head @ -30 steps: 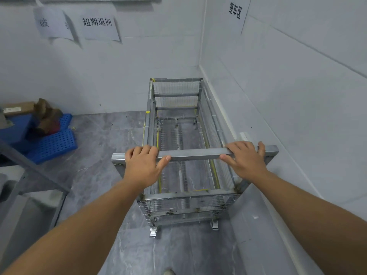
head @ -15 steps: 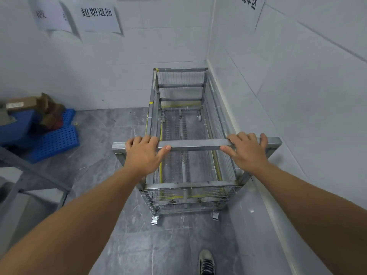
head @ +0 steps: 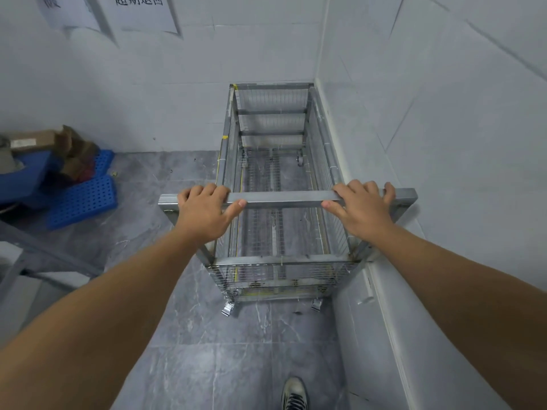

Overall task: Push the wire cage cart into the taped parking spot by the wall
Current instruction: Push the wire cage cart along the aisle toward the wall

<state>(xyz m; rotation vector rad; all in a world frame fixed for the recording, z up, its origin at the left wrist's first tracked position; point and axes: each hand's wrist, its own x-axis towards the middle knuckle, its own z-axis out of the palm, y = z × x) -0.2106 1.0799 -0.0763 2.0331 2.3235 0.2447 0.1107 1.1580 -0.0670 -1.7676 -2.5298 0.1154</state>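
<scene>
Wire cage cart stands in the room corner, far end at the back wall, right side close along the right wall. Empty inside; grey tiled floor shows through the mesh. Left hand and right hand each have their grip clamped on the cart's near top bar, fingers over, thumbs under. Yellow tape strip shows along the cart's left side. Blue perforated pallet lies well to the left. One shoe at the bottom edge.
</scene>
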